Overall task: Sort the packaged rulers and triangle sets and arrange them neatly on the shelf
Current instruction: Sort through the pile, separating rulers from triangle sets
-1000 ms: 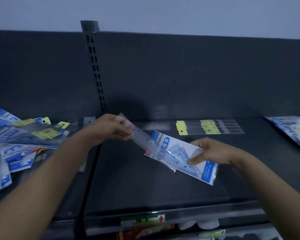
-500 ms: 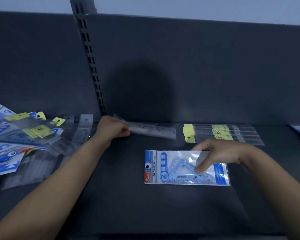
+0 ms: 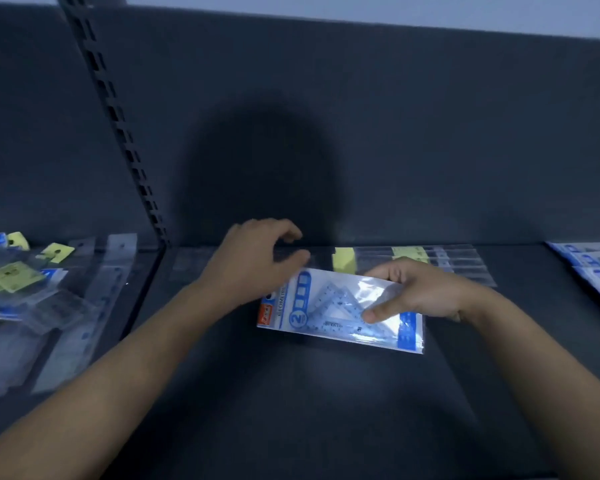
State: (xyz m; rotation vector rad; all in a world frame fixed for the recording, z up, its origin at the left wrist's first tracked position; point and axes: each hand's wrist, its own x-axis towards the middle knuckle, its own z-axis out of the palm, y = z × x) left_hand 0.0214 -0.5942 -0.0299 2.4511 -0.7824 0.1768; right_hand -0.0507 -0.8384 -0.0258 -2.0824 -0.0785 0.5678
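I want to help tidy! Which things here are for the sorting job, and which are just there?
For the job: triangle set packet, held by the right hand; left hand near the clear ruler packets at the back; mixed heap of packets on the left; blue packets far right.
Just there: slotted upright; dark back wall.
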